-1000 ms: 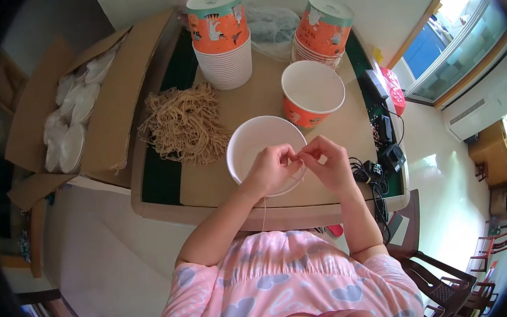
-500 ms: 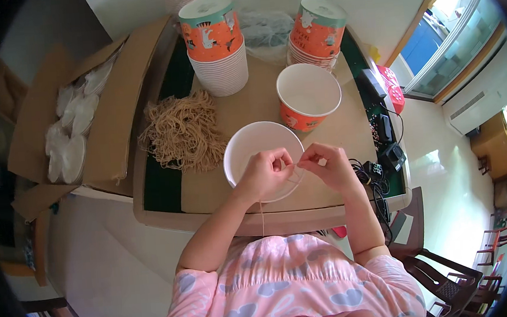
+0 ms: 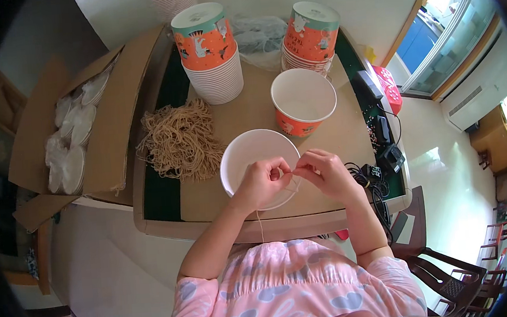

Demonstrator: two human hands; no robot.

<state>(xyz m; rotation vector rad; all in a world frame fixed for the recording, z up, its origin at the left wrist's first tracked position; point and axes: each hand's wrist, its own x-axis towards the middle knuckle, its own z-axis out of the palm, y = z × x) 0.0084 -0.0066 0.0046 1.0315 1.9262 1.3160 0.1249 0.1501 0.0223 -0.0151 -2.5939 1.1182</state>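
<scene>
Farthest left of my hands, white disc-shaped lids (image 3: 81, 127) in clear wrapping fill an open cardboard box (image 3: 121, 121). Nearer, ahead of my left wrist, lies a tangled heap of beige twine (image 3: 181, 141); beyond it stands an upside-down stack of orange-and-green paper tubs (image 3: 212, 78). My left hand (image 3: 262, 180) pinches a strand of string (image 3: 260, 226), thin, pale beige and limp, trailing below my wrist, with a slack bit under my fingertips. Beneath sits a white-lined paper tub (image 3: 236, 160). My right hand (image 3: 326, 173), thumb and finger together, grips the strand too. Right of that hand lie black power adapters (image 3: 391, 158).
</scene>
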